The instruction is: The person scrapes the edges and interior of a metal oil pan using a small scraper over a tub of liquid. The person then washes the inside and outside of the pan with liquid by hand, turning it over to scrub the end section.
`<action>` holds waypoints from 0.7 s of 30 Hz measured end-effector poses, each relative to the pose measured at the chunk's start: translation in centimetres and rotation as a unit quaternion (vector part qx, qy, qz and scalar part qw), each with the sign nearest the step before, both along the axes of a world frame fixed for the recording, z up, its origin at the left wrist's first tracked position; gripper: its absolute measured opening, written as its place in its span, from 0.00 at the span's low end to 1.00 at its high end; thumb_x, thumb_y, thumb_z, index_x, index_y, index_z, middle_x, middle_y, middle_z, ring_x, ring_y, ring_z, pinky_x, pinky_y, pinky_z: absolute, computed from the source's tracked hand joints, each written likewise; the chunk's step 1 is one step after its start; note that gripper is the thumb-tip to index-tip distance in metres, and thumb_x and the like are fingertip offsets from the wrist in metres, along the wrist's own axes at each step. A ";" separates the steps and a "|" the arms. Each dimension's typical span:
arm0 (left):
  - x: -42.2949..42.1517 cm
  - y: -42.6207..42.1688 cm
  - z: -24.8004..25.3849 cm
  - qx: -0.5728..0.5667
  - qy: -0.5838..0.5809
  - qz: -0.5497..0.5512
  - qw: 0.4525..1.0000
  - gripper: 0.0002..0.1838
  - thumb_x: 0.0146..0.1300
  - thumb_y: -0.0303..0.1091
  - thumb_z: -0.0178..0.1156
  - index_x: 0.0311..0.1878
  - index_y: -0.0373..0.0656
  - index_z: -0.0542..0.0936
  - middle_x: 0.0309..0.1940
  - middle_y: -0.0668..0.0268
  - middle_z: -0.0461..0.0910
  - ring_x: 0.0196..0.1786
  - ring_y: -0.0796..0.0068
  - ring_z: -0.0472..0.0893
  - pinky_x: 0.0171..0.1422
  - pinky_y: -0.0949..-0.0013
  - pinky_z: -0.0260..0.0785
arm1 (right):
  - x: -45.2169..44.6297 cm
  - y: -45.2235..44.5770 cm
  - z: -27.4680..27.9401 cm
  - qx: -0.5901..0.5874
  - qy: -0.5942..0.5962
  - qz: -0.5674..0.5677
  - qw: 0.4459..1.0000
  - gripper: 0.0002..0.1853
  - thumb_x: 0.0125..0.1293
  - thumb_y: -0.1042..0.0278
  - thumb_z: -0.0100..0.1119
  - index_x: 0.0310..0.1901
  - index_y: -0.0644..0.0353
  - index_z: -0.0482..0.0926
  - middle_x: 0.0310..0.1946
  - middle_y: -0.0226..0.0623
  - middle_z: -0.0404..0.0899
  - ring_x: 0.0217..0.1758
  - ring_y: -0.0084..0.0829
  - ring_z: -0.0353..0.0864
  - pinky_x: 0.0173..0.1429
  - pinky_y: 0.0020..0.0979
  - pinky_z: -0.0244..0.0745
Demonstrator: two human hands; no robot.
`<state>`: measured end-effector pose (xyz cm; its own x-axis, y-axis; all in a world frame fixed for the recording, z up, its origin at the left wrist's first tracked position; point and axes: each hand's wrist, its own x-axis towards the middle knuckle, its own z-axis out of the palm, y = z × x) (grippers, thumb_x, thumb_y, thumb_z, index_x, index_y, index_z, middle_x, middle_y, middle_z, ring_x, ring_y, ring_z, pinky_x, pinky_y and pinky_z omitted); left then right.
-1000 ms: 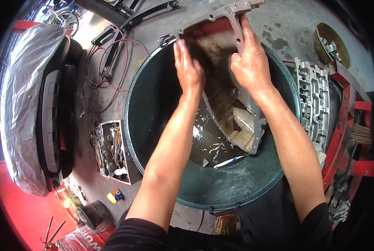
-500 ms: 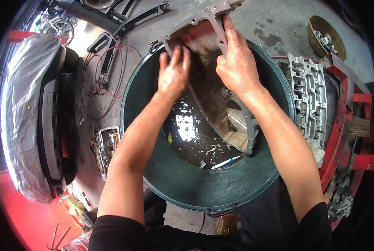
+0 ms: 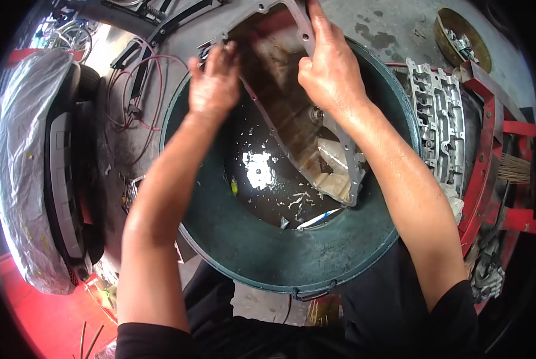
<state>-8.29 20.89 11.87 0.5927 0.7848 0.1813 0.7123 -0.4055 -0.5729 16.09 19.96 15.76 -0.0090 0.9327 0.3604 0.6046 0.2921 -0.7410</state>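
Observation:
A metal engine oil pan [image 3: 280, 113] with a flanged, bolt-holed edge leans inside a dark green tub [image 3: 262, 272]. Its hollow side faces me, stained brown, and its lower end hangs over dark liquid [image 3: 259, 200]. My right hand [image 3: 334, 75] grips the pan's right flange near the top, thumb bent and index finger stretched along the edge. My left hand [image 3: 214, 87] is at the pan's upper left edge, slightly blurred, with fingers apart; whether the fingertips touch the metal I cannot tell.
To the right of the tub stand a cylinder head [image 3: 435, 119] and a red metal frame [image 3: 486, 143]. A round basin [image 3: 462, 39] with small parts sits farther back. On the left lie a red hose [image 3: 109, 96] and a plastic-wrapped bumper [image 3: 37, 161]. Scraps and a white stick [image 3: 318, 219] float in the liquid.
My left hand has moved left, from over the pan's edge to its upper left corner, and its fingers have spread. My right hand keeps its grip. The whole view has shifted slightly.

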 end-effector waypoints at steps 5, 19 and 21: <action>1.0 -4.8 -3.7 -0.170 0.072 -0.162 0.969 0.27 0.62 0.39 0.53 0.64 0.40 0.76 0.71 0.60 0.69 0.79 0.64 0.57 0.79 0.36 0.53 | 0.3 1.3 -0.2 0.069 -0.004 -0.009 0.998 0.43 0.54 0.78 0.55 0.76 0.62 0.55 0.65 0.60 0.69 0.66 0.58 0.71 0.70 0.47 0.70; 0.4 -1.3 -1.3 -0.104 -0.009 -0.158 0.982 0.29 0.55 0.35 0.56 0.62 0.38 0.79 0.69 0.58 0.72 0.79 0.54 0.58 0.78 0.28 0.48 | 0.9 -0.3 3.3 -0.099 -0.062 -0.003 0.993 0.42 0.62 0.75 0.53 0.77 0.64 0.48 0.60 0.67 0.70 0.61 0.57 0.77 0.64 0.47 0.75; 1.3 -2.3 -1.3 -0.095 0.026 -0.062 0.993 0.29 0.58 0.34 0.54 0.65 0.36 0.77 0.71 0.56 0.69 0.80 0.50 0.54 0.78 0.28 0.47 | 0.9 -0.6 3.6 -0.126 -0.057 -0.004 0.990 0.42 0.62 0.75 0.53 0.77 0.64 0.48 0.61 0.67 0.70 0.62 0.58 0.76 0.65 0.47 0.74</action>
<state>-6.96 18.63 10.56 0.6922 0.7217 0.0050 0.6216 -0.5927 -0.5122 17.00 19.34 19.33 -0.0282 0.9932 0.1130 0.6905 0.1011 -0.7162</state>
